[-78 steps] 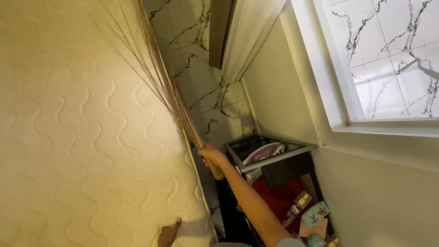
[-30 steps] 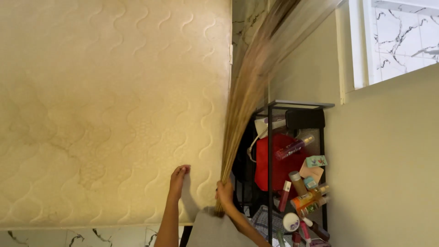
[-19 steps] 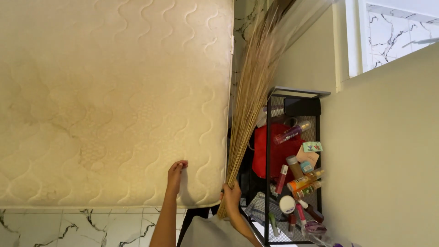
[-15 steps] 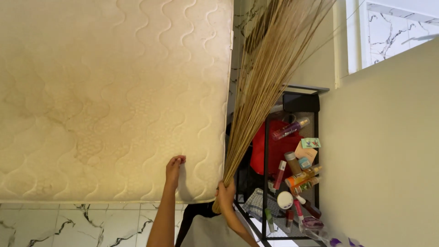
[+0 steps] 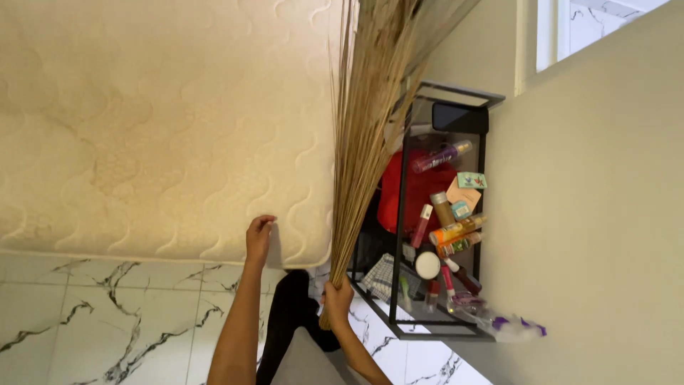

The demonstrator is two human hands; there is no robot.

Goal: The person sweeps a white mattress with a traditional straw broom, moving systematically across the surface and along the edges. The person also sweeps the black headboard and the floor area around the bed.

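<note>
While the left hand (image 5: 259, 237) presses flat, fingers spread, on the mattress (image 5: 164, 121) corner, the right hand (image 5: 338, 298) grips the stick broom (image 5: 367, 135) at its base. Since half a second ago the broom sits closer along the mattress side edge, beside the black rack (image 5: 438, 214) of bottles; view dropped slightly.

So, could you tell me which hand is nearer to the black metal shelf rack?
Right. The right hand grips the straw broom just beside the black metal shelf rack; the left hand rests farther away on the cream quilted mattress.
</note>
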